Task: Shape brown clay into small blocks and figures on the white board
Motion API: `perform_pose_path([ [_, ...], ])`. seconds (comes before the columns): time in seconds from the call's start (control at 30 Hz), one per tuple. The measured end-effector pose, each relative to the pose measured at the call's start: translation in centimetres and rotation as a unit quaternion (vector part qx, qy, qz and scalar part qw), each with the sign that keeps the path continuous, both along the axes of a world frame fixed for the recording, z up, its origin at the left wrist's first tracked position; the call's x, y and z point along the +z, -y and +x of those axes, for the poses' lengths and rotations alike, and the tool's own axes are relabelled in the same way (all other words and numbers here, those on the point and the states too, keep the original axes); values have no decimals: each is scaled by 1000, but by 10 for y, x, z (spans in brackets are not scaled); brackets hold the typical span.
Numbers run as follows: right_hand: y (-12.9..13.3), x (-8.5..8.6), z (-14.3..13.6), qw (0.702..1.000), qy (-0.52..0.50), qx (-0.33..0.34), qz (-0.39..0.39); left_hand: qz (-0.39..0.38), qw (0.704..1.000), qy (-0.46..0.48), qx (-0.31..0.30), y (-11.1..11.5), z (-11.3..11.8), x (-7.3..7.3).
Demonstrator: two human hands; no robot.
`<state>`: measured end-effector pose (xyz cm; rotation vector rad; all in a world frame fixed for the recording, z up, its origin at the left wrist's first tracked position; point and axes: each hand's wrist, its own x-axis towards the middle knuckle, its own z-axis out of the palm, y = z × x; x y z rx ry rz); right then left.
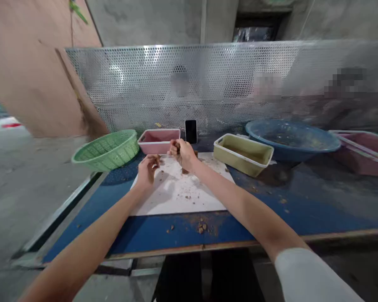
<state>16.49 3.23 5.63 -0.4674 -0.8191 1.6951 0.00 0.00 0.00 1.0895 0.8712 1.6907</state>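
Where the board [176,199] reads 12 o'clock, the right hand [183,155] holds a brown lump [177,146]

The right grip is closed round the partly hidden lump; the left hand [148,168], at 10, curls its fingers, contents unclear. Beyond the board's edge are a pink tub [159,147] at 11, a phone [191,131] at 12, an olive tub [237,158] at 2, crumbs [202,228] on the table [138,235] at 6.

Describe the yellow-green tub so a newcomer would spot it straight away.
On the blue table, find the white sheet. By its far right corner, beside the round blue basin, sits the yellow-green tub. The other rectangular tubs are pinkish.
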Motion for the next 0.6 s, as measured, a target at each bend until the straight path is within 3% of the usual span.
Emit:
perform_pose_path([
  [0.13, -3, 2, 1, 1000, -2, -2, -4, 33, 998, 18, 52, -14, 10, 15],
  [0.3, 4, 11, 8, 998, 21, 32, 57, -27, 993, 105, 56, -42, 24, 56],
  [0.43, 8, 21, 12, 995, 36, -13, 94, -4, 986, 160, 53, -64, 50, 90],
  [0.6, -5, 29, 20, 978, 72, -125, 151, -23, 981, 189, -35, -64, 87, 112],
])
